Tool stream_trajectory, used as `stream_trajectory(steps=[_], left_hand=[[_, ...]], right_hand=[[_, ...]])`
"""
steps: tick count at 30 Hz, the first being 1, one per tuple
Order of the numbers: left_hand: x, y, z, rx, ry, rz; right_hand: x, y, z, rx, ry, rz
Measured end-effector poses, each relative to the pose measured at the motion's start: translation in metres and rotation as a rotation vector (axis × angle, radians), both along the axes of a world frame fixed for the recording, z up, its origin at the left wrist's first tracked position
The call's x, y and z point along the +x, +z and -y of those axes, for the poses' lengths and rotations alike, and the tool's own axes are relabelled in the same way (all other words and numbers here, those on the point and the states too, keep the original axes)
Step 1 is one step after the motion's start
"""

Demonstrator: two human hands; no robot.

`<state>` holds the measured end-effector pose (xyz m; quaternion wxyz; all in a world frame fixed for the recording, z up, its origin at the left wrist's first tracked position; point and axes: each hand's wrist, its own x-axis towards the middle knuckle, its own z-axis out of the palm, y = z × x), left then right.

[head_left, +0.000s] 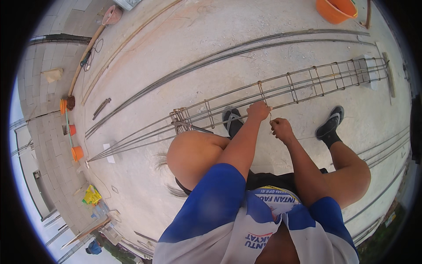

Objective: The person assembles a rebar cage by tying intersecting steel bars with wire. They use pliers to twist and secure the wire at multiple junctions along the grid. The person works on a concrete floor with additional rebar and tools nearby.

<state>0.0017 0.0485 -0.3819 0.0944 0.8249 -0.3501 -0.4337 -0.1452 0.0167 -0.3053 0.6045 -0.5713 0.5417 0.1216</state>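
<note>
A long rebar cage (303, 89), made of steel bars with square stirrups along it, lies across the floor in front of me. My left hand (258, 110) is closed on the cage's near side, beside a stirrup. Just to the right, my right hand (281, 129) is closed in a pinch at a thin tie wire (270, 115) that hangs down from the cage by my left fingers. The exact grip of the left fingers is hidden behind the hand. Several loose stirrups (179, 118) are bunched together on the bars to the left, near my bent knee.
Long loose rebars (211, 56) run along the floor beyond the cage. A pale block (364, 72) sits under its right end. An orange bucket (336, 11) stands at the far right. My feet, in sandals (336, 118), are close to the cage. More bars (387, 149) lie at right.
</note>
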Motion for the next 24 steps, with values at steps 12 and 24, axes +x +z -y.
stream_trajectory(steps=[12, 24], left_hand=[[0.298, 0.343, -0.084, -0.697, 0.383, 0.474], [0.162, -0.027, -0.415, -0.110, 0.860, 0.446]], right_hand=[[-0.054, 0.039, 0.067, -0.529, 0.246, 0.051], [-0.086, 0.032, 0.008, -0.770, 0.520, -0.249]])
